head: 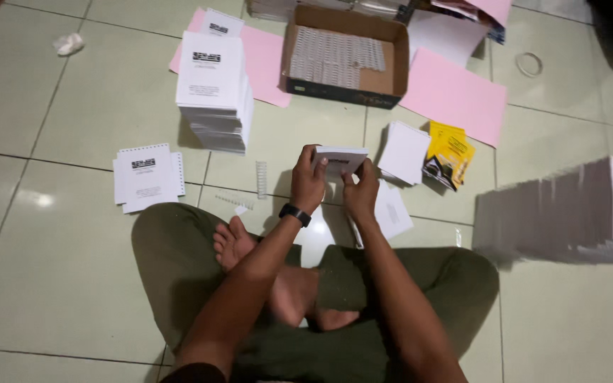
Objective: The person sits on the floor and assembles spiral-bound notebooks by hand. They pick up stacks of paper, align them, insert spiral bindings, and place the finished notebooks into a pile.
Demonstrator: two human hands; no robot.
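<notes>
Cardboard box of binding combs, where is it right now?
In the head view, the cardboard box sits open on the floor at top centre, between two pink sheets, right of the tall paper stack.

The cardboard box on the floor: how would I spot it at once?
Look to the far end of the tiled floor, beyond the tall stack of white booklets. The open brown cardboard box sits between pink sheets; it alone holds rows of white binding combs.
</notes>
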